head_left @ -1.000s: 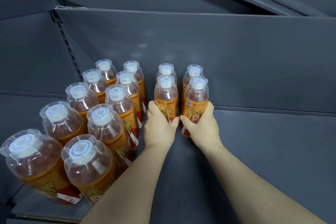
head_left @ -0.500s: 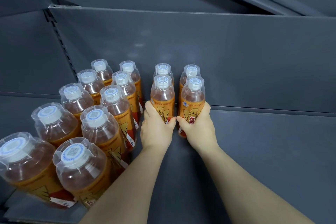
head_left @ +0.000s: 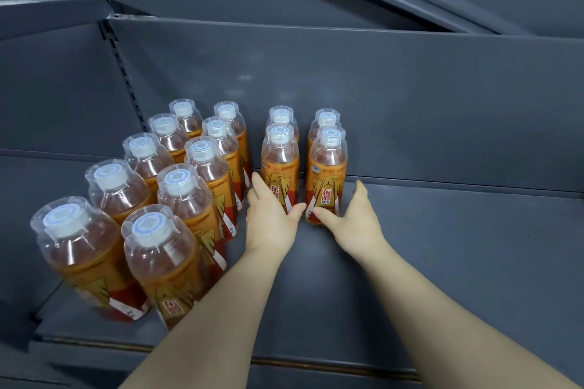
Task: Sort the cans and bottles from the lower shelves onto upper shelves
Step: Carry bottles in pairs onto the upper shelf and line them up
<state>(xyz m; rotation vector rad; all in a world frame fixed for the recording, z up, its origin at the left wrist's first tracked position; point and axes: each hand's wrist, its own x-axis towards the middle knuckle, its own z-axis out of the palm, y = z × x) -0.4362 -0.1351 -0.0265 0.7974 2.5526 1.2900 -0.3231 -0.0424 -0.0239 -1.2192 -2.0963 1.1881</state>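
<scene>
On the left of the grey metal shelf (head_left: 442, 246) we see a block of orange energy-drink bottles (head_left: 186, 199) with clear over-caps, standing upright in two rows that run from the shelf's front edge back to the rear panel (head_left: 379, 98); the nearest ones look large and lean outward in the wide lens. Just right of that block our left hand (head_left: 271, 218) is spread open, fingers loose, its thumb touching the lower label of the front bottle (head_left: 279, 174) of a third row, with nothing gripped. Behind that bottle a second one (head_left: 282, 117) stands against the rear panel. Next to them, a fourth row holds another front bottle (head_left: 327, 180) with a partner (head_left: 328, 118) behind it. Our right hand (head_left: 354, 221) is also open, thumb resting at the base of that front bottle, fingers splayed out to its right and clear of it. Further right the shelf is bare grey metal.
</scene>
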